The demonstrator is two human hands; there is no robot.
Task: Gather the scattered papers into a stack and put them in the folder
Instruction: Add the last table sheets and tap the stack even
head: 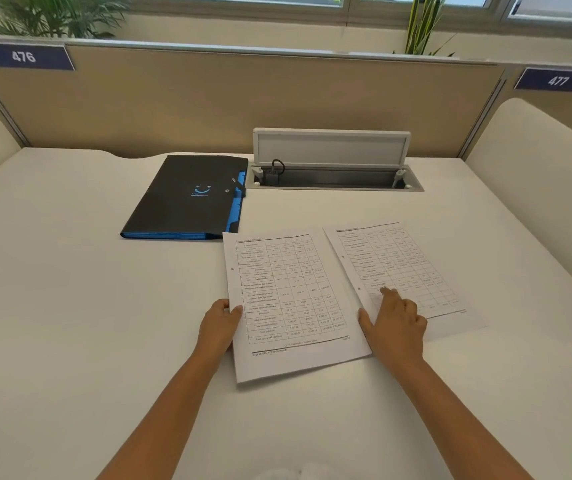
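While left fingers [234, 311] pinch one sheet [291, 303], right fingers [390, 293] press another [402, 265]

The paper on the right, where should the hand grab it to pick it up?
Probably the bottom left corner of the right paper, coming from the left. It lies flat, and that edge rests over the left paper, so fingers of the right hand could slip under there.

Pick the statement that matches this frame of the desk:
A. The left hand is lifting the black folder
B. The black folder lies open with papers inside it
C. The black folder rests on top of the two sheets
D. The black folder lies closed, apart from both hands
D: the black folder lies shut behind the sheets, while the left hand grips the near sheet and the right hand presses the far sheet.
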